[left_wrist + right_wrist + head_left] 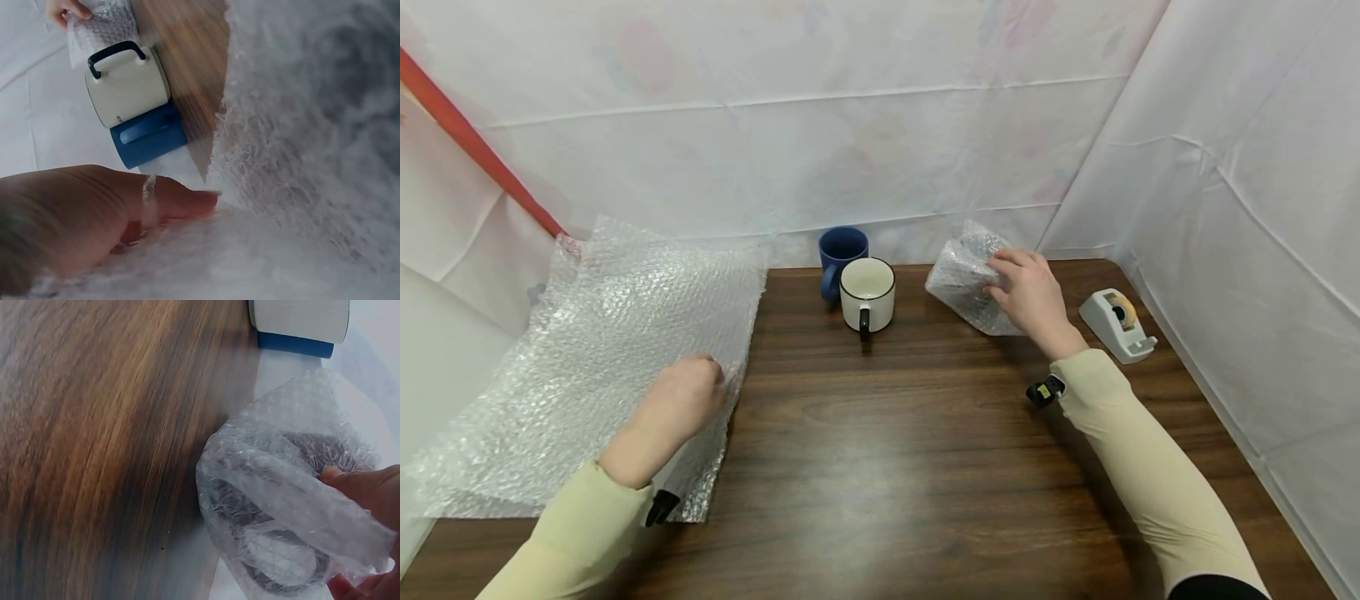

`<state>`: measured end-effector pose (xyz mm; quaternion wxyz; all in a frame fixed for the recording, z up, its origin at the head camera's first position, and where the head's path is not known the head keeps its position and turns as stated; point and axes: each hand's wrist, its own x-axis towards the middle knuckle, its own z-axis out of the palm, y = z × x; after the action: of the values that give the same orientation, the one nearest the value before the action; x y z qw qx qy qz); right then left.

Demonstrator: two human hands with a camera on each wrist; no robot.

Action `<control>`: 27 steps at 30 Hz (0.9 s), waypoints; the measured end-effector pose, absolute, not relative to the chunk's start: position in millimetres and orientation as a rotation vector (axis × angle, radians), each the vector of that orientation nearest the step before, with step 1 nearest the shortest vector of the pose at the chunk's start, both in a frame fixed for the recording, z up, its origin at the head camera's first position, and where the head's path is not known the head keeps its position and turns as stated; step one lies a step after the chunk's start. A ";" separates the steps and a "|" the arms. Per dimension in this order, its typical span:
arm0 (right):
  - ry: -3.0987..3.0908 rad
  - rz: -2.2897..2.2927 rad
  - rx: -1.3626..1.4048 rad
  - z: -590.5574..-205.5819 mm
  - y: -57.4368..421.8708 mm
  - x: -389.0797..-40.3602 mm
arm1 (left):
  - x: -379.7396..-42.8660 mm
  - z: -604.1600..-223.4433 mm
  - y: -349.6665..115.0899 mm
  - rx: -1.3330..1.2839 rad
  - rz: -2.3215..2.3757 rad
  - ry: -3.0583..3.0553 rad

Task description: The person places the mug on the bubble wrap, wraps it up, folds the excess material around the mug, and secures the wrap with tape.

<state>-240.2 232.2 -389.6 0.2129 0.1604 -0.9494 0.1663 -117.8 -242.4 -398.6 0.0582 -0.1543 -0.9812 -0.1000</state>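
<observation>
At the left of the head view, a large bubble wrap sheet covers the table. My left hand is over its right side, fingers curled, with the thumb meeting the wrap near its edge. A narrow clear strip crosses that thumb. At the back right, my right hand grips a bubble-wrapped bundle. Through the bundle's layers, a dark ring-shaped outline shows; the rest of what is inside is hidden.
A blue mug and a white mug with a black rim and handle stand at the back middle. A white tape dispenser with yellow tape stands at the right. White cloth hangs behind the table.
</observation>
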 end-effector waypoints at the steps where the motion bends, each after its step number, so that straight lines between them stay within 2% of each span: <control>1: -2.647 0.462 0.443 -389.1 232.5 -239.7 | -117.7 -398.1 -242.6 -0.467 -0.302 -2.960; 13: -2.614 0.494 0.410 -379.9 235.4 -217.3 | -103.4 -387.8 -242.2 -0.291 -0.243 -2.637; 23: -2.426 0.620 0.457 -381.4 240.9 -202.4 | -95.1 -375.1 -231.5 -0.386 -0.195 -2.194; 27: -2.400 0.623 0.473 -384.4 242.5 -200.1 | -90.4 -365.2 -219.0 -0.519 -0.163 -2.062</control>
<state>-200.1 242.5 -384.4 0.3038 0.1785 -0.9058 0.2353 -90.4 -219.0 -365.2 0.4835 -0.2131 -0.8464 -0.0669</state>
